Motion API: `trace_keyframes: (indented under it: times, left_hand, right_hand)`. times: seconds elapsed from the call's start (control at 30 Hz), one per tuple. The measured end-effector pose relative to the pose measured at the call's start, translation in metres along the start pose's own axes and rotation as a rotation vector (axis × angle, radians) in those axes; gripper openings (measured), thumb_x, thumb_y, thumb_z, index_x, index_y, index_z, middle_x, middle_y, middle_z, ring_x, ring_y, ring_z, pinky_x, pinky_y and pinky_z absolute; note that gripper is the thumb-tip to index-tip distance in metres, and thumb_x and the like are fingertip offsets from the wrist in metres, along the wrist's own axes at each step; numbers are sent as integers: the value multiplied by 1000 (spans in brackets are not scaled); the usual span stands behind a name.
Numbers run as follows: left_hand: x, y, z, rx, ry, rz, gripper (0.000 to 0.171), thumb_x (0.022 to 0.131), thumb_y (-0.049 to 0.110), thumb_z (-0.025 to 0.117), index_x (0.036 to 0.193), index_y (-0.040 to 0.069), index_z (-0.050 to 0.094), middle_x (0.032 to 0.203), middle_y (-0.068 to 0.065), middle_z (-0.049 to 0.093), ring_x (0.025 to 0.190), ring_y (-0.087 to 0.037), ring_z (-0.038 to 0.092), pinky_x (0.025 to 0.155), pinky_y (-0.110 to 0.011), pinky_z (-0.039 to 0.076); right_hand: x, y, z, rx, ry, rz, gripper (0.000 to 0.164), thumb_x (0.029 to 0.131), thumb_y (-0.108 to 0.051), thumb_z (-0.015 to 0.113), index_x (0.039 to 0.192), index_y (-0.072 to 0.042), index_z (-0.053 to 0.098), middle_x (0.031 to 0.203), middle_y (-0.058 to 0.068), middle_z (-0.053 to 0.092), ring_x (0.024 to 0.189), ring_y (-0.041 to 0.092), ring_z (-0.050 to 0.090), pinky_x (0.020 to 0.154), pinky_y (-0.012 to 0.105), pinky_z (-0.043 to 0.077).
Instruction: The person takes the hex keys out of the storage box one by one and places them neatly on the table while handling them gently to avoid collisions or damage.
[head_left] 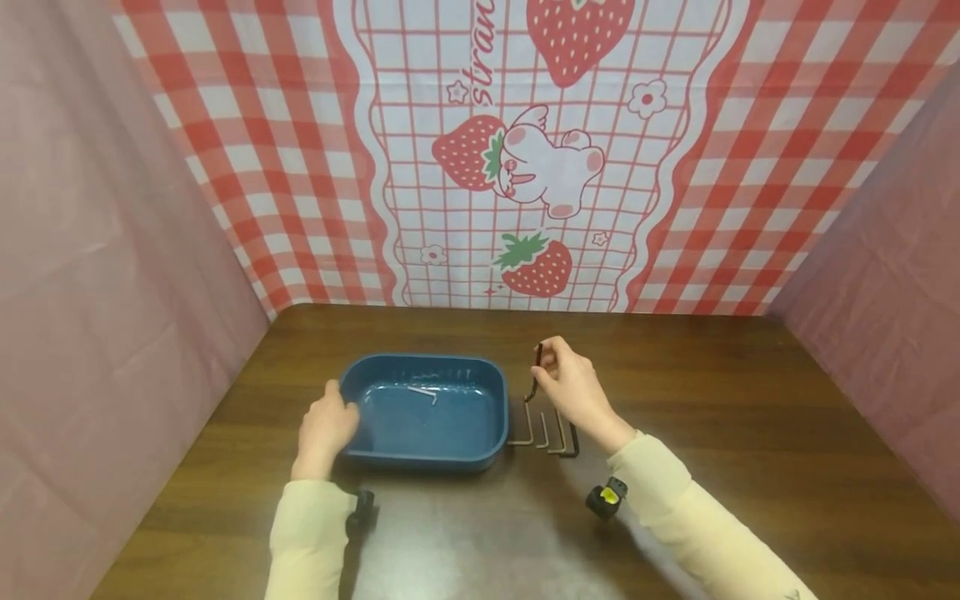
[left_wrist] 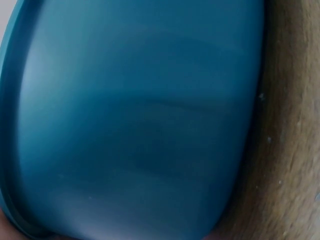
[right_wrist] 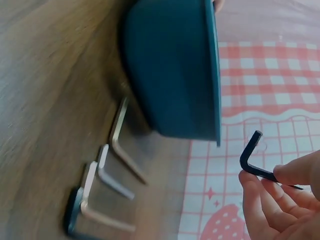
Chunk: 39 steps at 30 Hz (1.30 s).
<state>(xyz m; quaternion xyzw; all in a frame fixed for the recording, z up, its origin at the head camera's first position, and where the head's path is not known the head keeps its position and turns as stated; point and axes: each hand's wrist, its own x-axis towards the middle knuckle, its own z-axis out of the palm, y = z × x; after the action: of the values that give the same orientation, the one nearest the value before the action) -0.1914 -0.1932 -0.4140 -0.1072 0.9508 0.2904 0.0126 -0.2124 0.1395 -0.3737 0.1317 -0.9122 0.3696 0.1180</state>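
Observation:
Between thumb and fingers, my right hand (head_left: 576,387) pinches a black hex key (head_left: 537,367) and holds it up over the table, just right of a blue rectangular basin (head_left: 420,433). In the right wrist view the short bent end of the black hex key (right_wrist: 248,150) points away from the fingertips. My left hand (head_left: 324,427) grips the basin at its left end, with the thumb at the rim. One small silver hex key (head_left: 424,392) lies inside the basin. The left wrist view is filled mostly by the basin's outer wall (left_wrist: 135,110).
Several more hex keys lie side by side on the wooden table (head_left: 675,400) right of the basin: a bronze one (right_wrist: 117,132), smaller metallic ones (right_wrist: 103,165) and a black one (right_wrist: 72,212). Behind the table hangs a strawberry-print cloth (head_left: 487,167); pink curtains (head_left: 97,292) flank it.

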Motion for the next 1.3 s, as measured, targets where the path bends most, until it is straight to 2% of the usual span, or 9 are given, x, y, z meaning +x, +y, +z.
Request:
trace_keyframes:
  times: [0.2,0.37,0.67,1.1,1.3]
  left_hand:
    - [0,1,0,-4,-2,0,56,88,17,36,137,-8,23,124,-38,44,105,-54,48,84,-58,40]
    - [0,1,0,-2,-9,-9,57,88,17,36,137,-7,22,125,-37,43,106,-54,47,85,-58,39]
    - [1,0,0,3,-10,-15,56,88,17,36,136,-8,23,124,-37,44,105,-54,48,84,-58,40]
    - [3,0,0,2,-11,-15,55,88,18,35,136,-7,24,124,-37,45,105,-54,48,83,-58,41]
    - [3,-1,0,1,-10,-11,56,88,18,35,137,-6,23,124,-36,44,105,-54,48,84,-58,40]
  right_hand:
    - [-6,16,-7,-59,-9,11,29,82,-11,64,107,-1,54,86,10,63,70,19,63,62,34,50]
    - [-15,34,-12,-113,-14,29,31,80,-12,65,106,1,55,83,7,64,68,16,62,64,36,49]
    - [-29,61,-18,-136,-115,125,34,82,-15,63,110,2,54,76,1,63,57,7,56,62,32,45]
    - [-41,73,-17,-158,-203,144,36,82,-14,62,112,4,53,67,-4,60,52,7,52,58,30,42]
    - [-46,75,-14,-148,-243,174,39,80,-11,64,114,3,51,64,-3,59,49,8,51,52,27,39]
